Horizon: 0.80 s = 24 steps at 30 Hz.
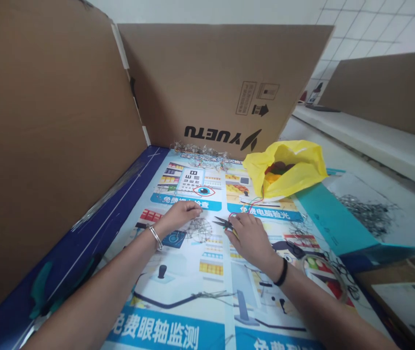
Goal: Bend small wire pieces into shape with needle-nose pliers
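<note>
My right hand [248,237] is closed around small pointed snips [223,222]. Their dark blades are parted and point left toward my other hand. Thumb and fingers of my left hand [181,215] are pinched together; whatever they hold is too small to make out. Just below the left fingertips lies a loose tangle of thin wire-like strands [198,229]. Red and green threads [253,204] run from near my right fingers up to a yellow bag [287,167], whose open mouth shows red and orange material.
Cardboard panels [207,73] stand behind and at left. A heap of thin clippings [203,149] lies along the back. A roll of clear tape [341,277] sits under my right forearm. Teal-handled pliers [42,287] lie at left. Dark strands [368,211] spread at right.
</note>
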{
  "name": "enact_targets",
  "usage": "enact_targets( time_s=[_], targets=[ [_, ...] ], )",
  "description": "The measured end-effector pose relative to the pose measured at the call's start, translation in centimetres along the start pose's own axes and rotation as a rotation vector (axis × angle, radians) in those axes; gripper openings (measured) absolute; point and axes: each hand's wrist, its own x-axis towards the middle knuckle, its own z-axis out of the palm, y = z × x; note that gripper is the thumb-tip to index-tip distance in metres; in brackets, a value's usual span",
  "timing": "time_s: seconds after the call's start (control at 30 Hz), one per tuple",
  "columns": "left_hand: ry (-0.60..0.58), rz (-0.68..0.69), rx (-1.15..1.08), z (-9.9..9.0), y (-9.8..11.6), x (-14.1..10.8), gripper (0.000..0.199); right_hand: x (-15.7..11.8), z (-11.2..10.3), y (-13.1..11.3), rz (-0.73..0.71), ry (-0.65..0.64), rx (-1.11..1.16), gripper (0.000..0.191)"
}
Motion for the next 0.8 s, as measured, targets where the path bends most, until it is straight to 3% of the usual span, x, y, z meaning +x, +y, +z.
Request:
enact_targets(
  time_s=[0.13,0.4,0.6,0.8],
  targets=[
    [-0.072,0.044,0.180,-1.1,0.7,-0.2,0.026,0.0,0.0,0.0,-0.010,-0.002,0.003,0.033],
    [-0.282,0.046,0.789,-4.6,3.3,-1.9,0.016,0.0,0.0,0.1,-0.019,0.002,0.003,0.033],
    [-0.338,-0.020,0.875,-4.9,4.1,-2.7,0.013,0.0,0.2,0.2,-0.021,0.009,0.038,0.032],
    [-0.313,-0.053,0.936,-5.5,3.8,-2.8,0.015,0.1,0.3,0.3,-0.037,0.003,0.025,0.032]
  ],
)
